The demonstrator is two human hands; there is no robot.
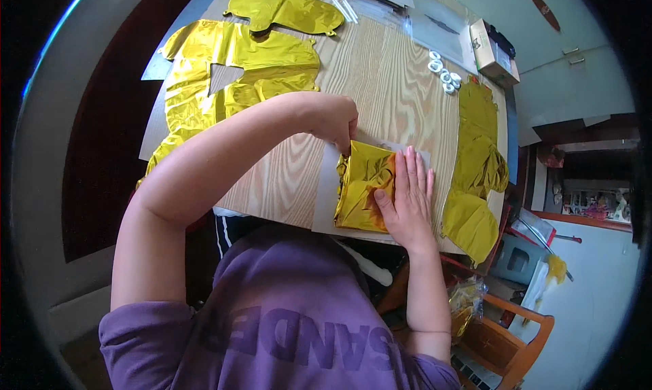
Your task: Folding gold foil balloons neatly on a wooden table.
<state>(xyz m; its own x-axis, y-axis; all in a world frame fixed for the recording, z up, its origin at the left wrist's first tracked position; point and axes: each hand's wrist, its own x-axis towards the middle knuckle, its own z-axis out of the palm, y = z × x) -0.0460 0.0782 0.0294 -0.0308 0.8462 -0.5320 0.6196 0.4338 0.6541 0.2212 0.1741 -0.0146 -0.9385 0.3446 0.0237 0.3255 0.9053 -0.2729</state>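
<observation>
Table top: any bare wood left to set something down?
One bare patch on the table: mid-wood between the flat gold foil balloons at left, the white tape rolls and the gold foil strip at right. Near edge is crowded: the left hand and right hand work the folded gold foil.

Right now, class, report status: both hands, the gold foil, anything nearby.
Left hand pinches folded gold foil balloon at its top edge. Right hand pressed flat on it. Grey card underneath. More gold foil pieces alongside.

On my table I count five gold foil balloons, four white tape rolls, one cardboard box.
</observation>
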